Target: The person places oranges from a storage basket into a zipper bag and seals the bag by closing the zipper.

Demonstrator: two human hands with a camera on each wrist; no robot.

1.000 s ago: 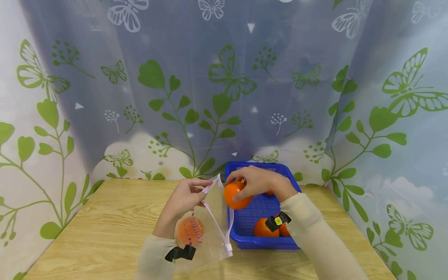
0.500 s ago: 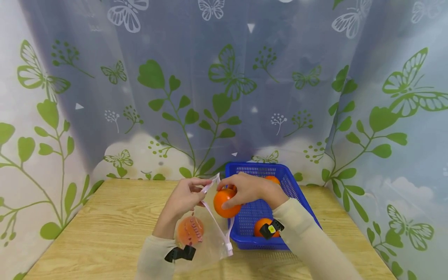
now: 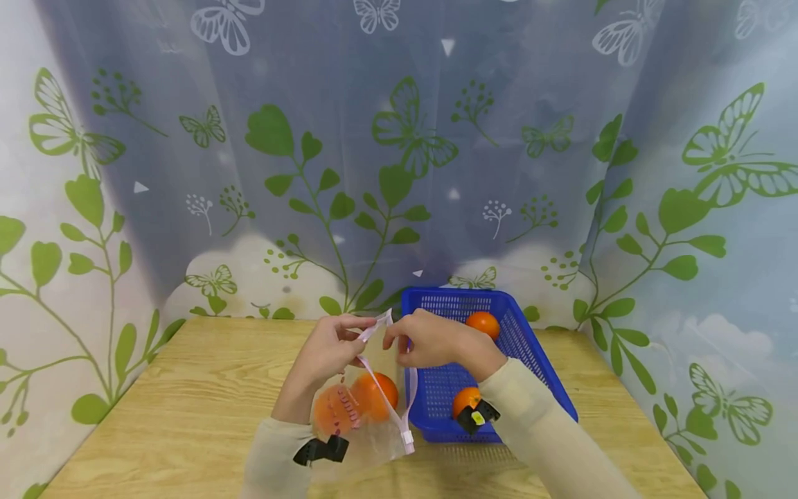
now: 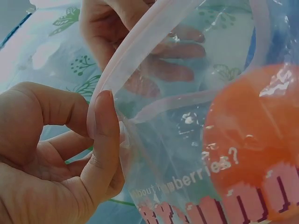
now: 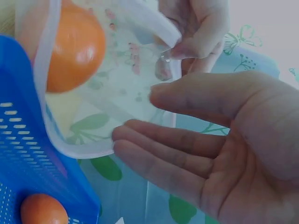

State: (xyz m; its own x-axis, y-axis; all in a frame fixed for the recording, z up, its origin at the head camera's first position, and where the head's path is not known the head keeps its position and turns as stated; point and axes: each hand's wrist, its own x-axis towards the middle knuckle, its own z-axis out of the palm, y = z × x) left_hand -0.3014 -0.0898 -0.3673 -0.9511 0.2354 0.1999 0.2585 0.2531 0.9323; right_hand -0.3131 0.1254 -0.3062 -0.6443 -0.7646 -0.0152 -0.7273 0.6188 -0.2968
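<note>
Two oranges (image 3: 386, 391) are inside the bag (image 3: 374, 454). The left hand (image 3: 330, 350) pinches its rim; the right hand (image 3: 430, 338), fingers spread, holds nothing by its mouth. Filling looks half done; next calls for more oranges (image 3: 483, 325) from the blue basket (image 3: 445, 381) beside the bag.

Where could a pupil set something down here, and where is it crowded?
Free: the wooden table left of the bag, up to the curtain; the basket floor between its back orange and front orange. Crowded: the bag's mouth, where the left grip pinches it and the right grip hovers.
</note>
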